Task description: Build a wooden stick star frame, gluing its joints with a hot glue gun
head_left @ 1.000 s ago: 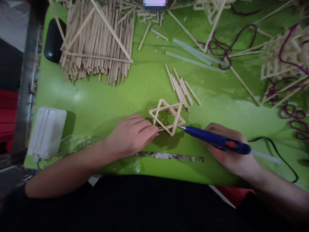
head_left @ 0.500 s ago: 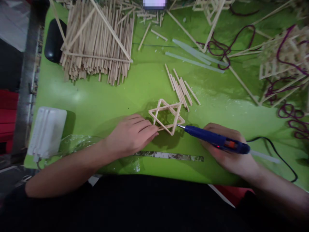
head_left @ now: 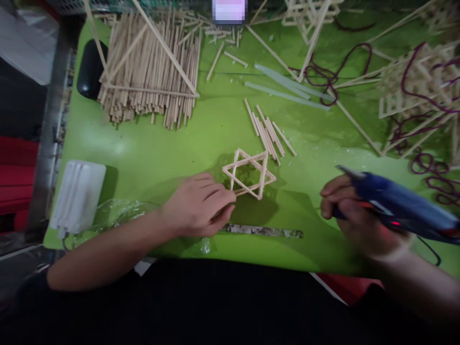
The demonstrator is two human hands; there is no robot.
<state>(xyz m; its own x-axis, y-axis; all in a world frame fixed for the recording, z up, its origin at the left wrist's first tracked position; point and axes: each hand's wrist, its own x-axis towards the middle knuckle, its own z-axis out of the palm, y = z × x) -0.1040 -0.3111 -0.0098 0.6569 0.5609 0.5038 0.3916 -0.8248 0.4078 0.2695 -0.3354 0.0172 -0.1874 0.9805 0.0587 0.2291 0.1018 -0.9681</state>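
Left hand (head_left: 199,206): curled, fingertips on near-left corner of the star frame (head_left: 241,184), thumb just below. Can't tell if that's a pinch or just a steadying touch. Right hand (head_left: 366,237): wrapped round the blue glue gun (head_left: 409,203), red light lit, bit blurred. Nozzle (head_left: 345,171) points up-left, well apart from the star.

Step, my read: gluing sticks into the star, gun off the joints right now. Six points formed, two overlapping triangles. Next move calls for the star held steady, hot tip clear of my left fingers. If another stick goes on, it wants a free hand.

Star's mid-table, in front of me. Just beyond: loose short sticks (head_left: 268,134), nearest ones close to its far-right point. Nearer me: flat mottled strip (head_left: 264,231).

Further out on the green table (head_left: 165,153): translucent glue sticks (head_left: 287,96), far side. Far left: pile of long sticks (head_left: 143,108), stick triangle (head_left: 154,89) on top, black case (head_left: 86,72) beside it. Near left: white box (head_left: 81,191), crinkled clear plastic by it. Right: lattice pieces, tangled purple cord (head_left: 403,82).

Room: dim, something red past the left edge, can't make it out.
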